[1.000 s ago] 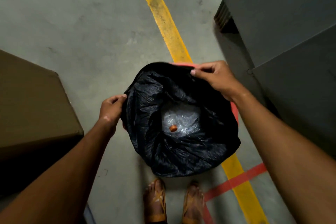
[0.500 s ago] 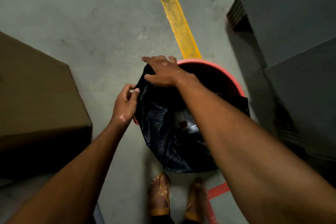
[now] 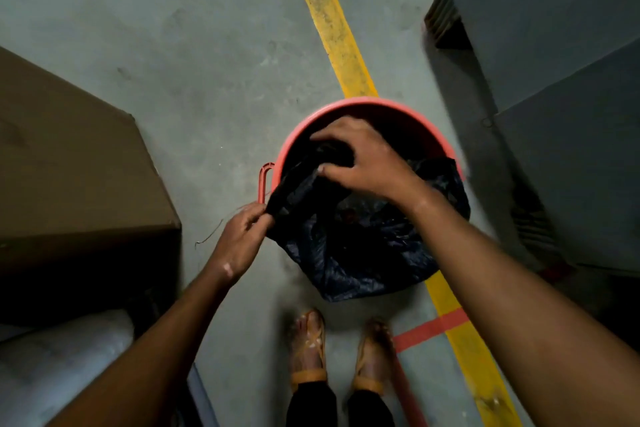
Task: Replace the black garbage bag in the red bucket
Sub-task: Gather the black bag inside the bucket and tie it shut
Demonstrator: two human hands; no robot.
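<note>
The red bucket (image 3: 367, 103) stands on the concrete floor in front of my feet, its handle (image 3: 265, 182) on the left side. A black garbage bag (image 3: 360, 253) sits in it, its near edge draped over the front rim and its far edge pulled off the back rim. My right hand (image 3: 363, 158) grips bunched bag plastic over the middle of the bucket. My left hand (image 3: 242, 236) pinches the bag's left edge just beside the handle. Some rubbish lies deep in the bag, too dark to tell.
A brown cardboard box (image 3: 69, 163) sits close on the left, with a pale roll (image 3: 59, 360) below it. Grey cabinets (image 3: 554, 62) stand on the right. A yellow floor line (image 3: 332, 28) runs under the bucket. My sandalled feet (image 3: 339, 347) are just behind it.
My right hand has drawn the bag's far edge off the back rim toward the middle, baring the red rim. My left hand has kept its hold on the left edge.
</note>
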